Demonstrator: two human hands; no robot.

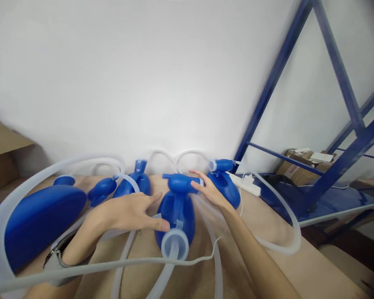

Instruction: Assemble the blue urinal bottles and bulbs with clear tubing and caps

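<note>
A blue plastic bottle (176,214) with a translucent white cap (174,245) and hose lies on the wooden table (299,265) in front of me. My left hand (127,211) rests against its left side, fingers stretched out, thumb touching near the cap. My right hand (207,189) lies on the bottle's blue top spout (180,182), fingers extended and touching it. Neither hand is wrapped round anything. A watch sits on my left wrist (57,255).
More blue bottles lie around: a large one at left (37,220), two behind (134,182), one at right (226,187). White corrugated hoses (286,224) loop over the table. A white power strip (247,185) and blue metal shelving (345,158) with cardboard boxes stand right.
</note>
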